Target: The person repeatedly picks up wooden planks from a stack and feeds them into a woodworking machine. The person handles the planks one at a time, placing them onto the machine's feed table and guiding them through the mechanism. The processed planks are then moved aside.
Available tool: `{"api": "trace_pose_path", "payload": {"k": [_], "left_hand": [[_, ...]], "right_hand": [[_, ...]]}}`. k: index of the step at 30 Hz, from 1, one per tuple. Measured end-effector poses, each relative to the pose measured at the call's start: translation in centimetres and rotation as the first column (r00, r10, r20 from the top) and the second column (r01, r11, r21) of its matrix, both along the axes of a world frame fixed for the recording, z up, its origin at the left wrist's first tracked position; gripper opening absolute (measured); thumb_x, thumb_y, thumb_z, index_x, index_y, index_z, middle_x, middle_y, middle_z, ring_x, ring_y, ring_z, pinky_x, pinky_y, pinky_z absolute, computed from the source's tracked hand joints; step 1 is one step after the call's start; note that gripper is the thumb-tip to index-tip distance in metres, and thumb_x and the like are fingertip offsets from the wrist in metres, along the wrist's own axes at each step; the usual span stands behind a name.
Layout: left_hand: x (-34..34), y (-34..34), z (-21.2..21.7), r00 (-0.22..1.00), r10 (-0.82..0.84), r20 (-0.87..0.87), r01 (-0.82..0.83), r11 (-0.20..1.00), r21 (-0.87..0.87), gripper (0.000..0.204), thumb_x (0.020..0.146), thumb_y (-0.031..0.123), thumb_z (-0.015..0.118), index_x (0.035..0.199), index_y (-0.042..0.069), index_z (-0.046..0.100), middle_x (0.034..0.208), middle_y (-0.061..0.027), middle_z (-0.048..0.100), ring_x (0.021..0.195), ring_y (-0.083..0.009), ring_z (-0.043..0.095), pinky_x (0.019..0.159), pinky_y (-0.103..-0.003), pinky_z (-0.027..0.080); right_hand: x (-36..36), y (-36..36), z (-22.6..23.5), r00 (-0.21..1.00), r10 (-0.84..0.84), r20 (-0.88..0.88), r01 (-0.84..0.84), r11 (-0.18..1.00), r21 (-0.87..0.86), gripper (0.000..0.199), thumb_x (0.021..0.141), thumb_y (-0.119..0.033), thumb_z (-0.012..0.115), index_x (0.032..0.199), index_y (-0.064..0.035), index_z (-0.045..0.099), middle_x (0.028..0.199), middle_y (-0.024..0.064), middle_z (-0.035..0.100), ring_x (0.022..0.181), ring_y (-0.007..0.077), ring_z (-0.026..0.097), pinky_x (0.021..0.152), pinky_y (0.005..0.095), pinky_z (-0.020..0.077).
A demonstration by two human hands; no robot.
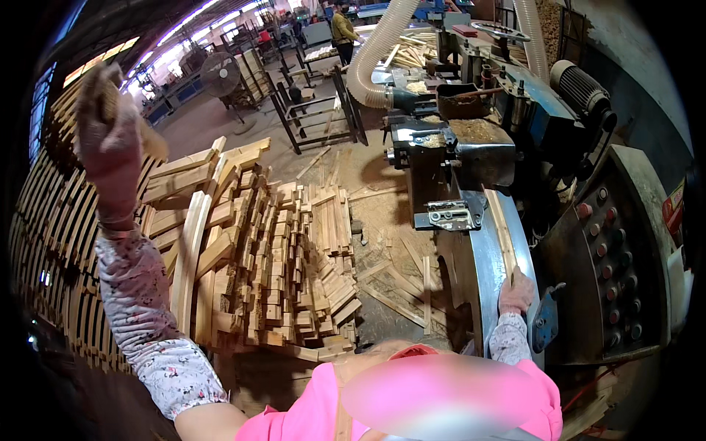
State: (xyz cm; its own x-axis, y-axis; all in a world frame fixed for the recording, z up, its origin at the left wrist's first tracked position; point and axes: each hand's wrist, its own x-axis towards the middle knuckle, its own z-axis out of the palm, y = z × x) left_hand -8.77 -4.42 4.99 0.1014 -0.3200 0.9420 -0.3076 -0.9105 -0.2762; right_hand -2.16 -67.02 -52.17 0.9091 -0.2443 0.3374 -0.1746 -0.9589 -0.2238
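Observation:
My right hand (517,292), in a pale pink glove, is closed on the near end of a long narrow wooden strip (501,234). The strip lies along the shiny metal bed (479,253) of a woodworking machine, its far end by the machine's head. My left hand (110,140), gloved too, is raised at the far left beside the stacked wood. Its fingers are bent around something tan that I cannot make out. A short tan wooden piece (153,141) shows next to its palm.
A big pile of wooden strips (261,272) stands left of the machine, with curved slats (55,257) stacked beyond it. Loose strips (397,305) litter the floor. A button panel (614,257) stands at the right. A ribbed hose (371,62) and a person (343,33) are farther back.

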Motion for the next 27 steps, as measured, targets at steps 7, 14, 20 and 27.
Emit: {"api": "trace_pose_path", "payload": {"k": [7,14,20,27], "left_hand": [[1.8,-3.5,1.3,0.994,0.103,0.023,-0.106,0.984,0.142,0.049,0.101,0.011,0.065,0.147,0.004,0.050,0.126,-0.0165,0.070,0.108,-0.0283,0.073,0.090,-0.039,0.064],[12.7,-16.9,-13.7,0.202,-0.979,0.025,0.135,0.003,-0.991,0.071,0.092,0.008,0.070,0.153,-0.001,0.034,0.122,-0.0212,0.068,0.106,-0.0312,0.070,0.092,-0.046,0.061],[16.7,-16.1,-20.2,0.110,-0.933,-0.344,-0.136,0.329,-0.935,0.081,0.100,0.020,0.070,0.164,0.002,0.024,0.129,-0.0125,0.062,0.098,-0.0183,0.066,0.080,-0.032,0.059],[15.4,-9.1,-20.4,0.285,-0.828,-0.483,-0.271,0.413,-0.869,0.072,0.098,0.014,0.072,0.160,0.004,0.036,0.124,-0.0091,0.066,0.097,-0.0148,0.066,0.083,-0.030,0.056]], "right_hand": [[9.3,8.0,2.3,0.960,0.200,0.194,-0.255,0.911,0.323,0.089,0.081,-0.049,0.084,0.151,-0.0077,0.051,0.146,0.0195,0.058,0.139,0.0380,0.050,0.118,0.0461,0.0405],[1.2,15.9,12.8,0.771,0.570,0.284,-0.636,0.709,0.303,0.094,0.076,-0.042,0.087,0.154,-0.0078,0.046,0.130,0.0195,0.062,0.123,0.0395,0.059,0.108,0.0494,0.0460],[-13.4,5.5,6.7,0.878,0.285,0.386,-0.394,0.886,0.243,0.063,0.073,-0.014,0.080,0.134,-0.0086,0.064,0.102,0.0203,0.071,0.093,0.0440,0.066,0.081,0.0512,0.0546],[-20.4,-1.2,1.9,0.981,-0.154,-0.115,0.151,0.988,-0.030,0.063,0.087,-0.026,0.077,0.144,-0.0130,0.054,0.124,0.0173,0.069,0.112,0.0410,0.064,0.093,0.0549,0.0508]]}}
